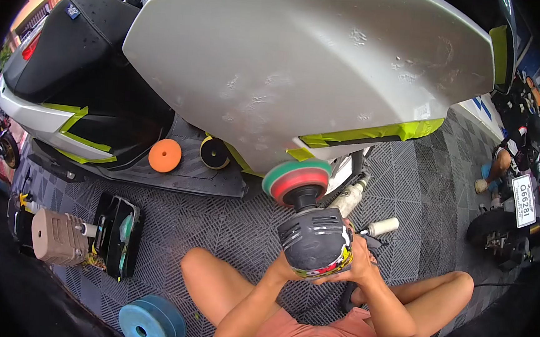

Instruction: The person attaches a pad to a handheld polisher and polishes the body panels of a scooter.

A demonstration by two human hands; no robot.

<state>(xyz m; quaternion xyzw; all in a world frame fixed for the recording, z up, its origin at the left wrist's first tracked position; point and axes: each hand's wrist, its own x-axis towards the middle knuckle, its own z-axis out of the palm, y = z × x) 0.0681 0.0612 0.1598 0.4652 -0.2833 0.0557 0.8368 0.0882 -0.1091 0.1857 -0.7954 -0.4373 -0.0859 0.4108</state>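
I hold a dark electric polisher [316, 237] with both hands, its head tilted up and away from me. My left hand [284, 267] wraps its left rear side, the fingers partly hidden under the body. On the other side my right hand [359, 260] grips the casing. The round green and red foam pad [297, 182] looks blurred and sits at the lower edge of a silver body panel [278, 50]. Whitish smears dot that panel. Yellow-green masking tape [372, 135] borders its lower edge.
An orange pad [165, 155] and a black pad [214, 153] lie on the scooter's footboard [200, 179]. White bottles [383, 226] are right of the polisher. A black case [117, 236], beige container [58, 236] and blue round stool [153, 323] stand left. Another person [500, 166] and a motorcycle [497, 237] are at right.
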